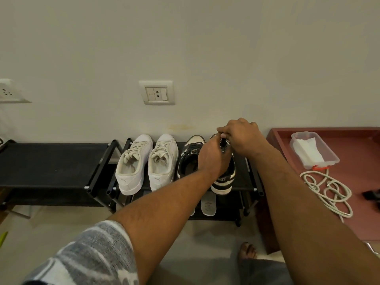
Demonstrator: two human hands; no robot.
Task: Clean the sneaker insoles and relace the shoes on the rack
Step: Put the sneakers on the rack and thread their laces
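Right hand (243,136) fingers (224,133) pinch a thin black lace (223,142). Left hand (213,157) fingers curl on the same lace just below. Both hands are over a black-and-white sneaker (224,183), heel toward camera, on the black rack (244,179) top shelf. Its mate (189,161) stands beside it, laces loose. Smooth white pair (162,161) further left. Flat pale insole (208,204) on the lower shelf. Off right, a clear plastic tub (329,153) of white tissue and a coiled white cord (329,192) on a reddish tray (359,182).
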